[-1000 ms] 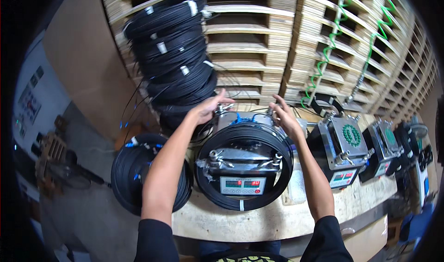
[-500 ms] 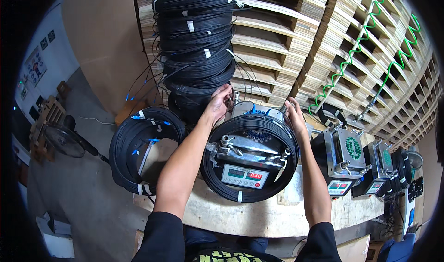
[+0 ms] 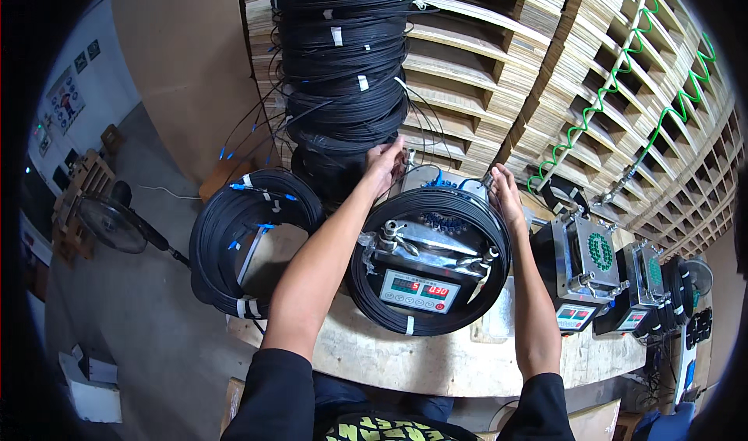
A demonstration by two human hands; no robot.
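A coil of black cable (image 3: pixel 360 285) encircles the front of a polishing machine (image 3: pixel 467 284) with a lit digital panel. Blue-tipped cable ends (image 3: pixel 441 182) sit around the machine's metal top. My left hand (image 3: pixel 382 168) is closed at the back left metal clamp (image 3: pixel 410 159), beside the stacked coils. At the back right corner, my right hand (image 3: pixel 506 195) has its fingers bent around another clamp, mostly hidden by the hand. A second black coil (image 3: pixel 204 266) with blue connectors stands left of the machine.
A tall stack of black cable coils (image 3: pixel 343 82) rises behind, before wooden pallets (image 3: pixel 460 63). Two similar machines, one with green parts (image 3: pixel 601 252), stand to the right on the wooden table (image 3: pixel 366 361). Green spiral hoses (image 3: pixel 586 118) hang there. A fan (image 3: pixel 117 221) stands at left.
The view has shifted slightly, so the scene sits a little further right. Both hands stay at the machine's back corners. Another red digit is lit on the panel.
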